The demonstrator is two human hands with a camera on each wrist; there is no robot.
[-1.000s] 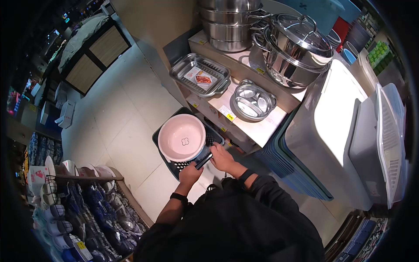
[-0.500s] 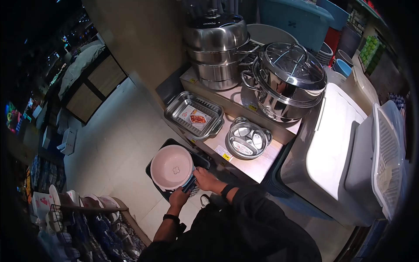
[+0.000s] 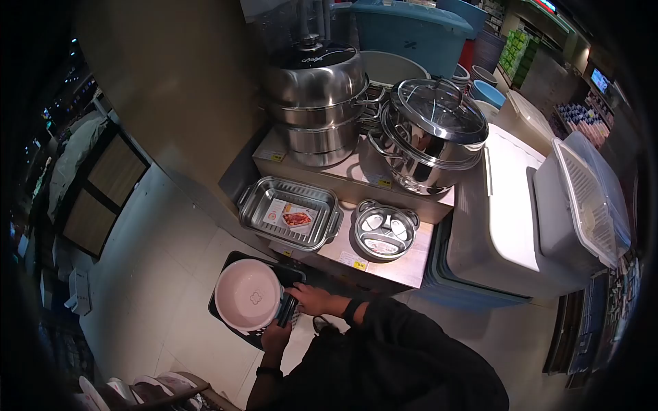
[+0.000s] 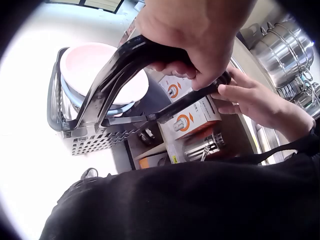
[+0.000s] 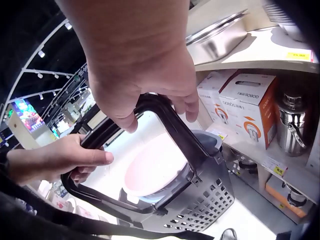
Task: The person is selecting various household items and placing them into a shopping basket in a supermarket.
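A dark grey plastic shopping basket (image 5: 202,204) hangs low in front of me, its perforated side facing me. Inside it sits a round pink basin (image 3: 240,291) with a flower mark on its bottom, and a bluish rim (image 4: 75,98) shows beneath the basin. My left hand (image 4: 192,37) grips the basket's black handle (image 4: 112,72), fingers curled under the bar. Over the handle's other corner lies my right hand (image 5: 145,82), fingers loosely extended and thumb hanging on the other side of the bar. In the head view, the right hand is nearer the shelf than the left.
A shelf unit beside the basket bears a metal roasting tray (image 3: 291,216), a divided steel dish (image 3: 385,231), a steamer pot (image 3: 319,103) and a glass-lidded pot (image 3: 432,137). White and grey storage bins (image 3: 510,198) stand to the right. Floor tiles (image 3: 181,274) lie to the left.
The head view has turned, so shelf and pots sit lower and further left. Basket and hands have shifted left and down in view. The right hand's hold on the handle looks looser.
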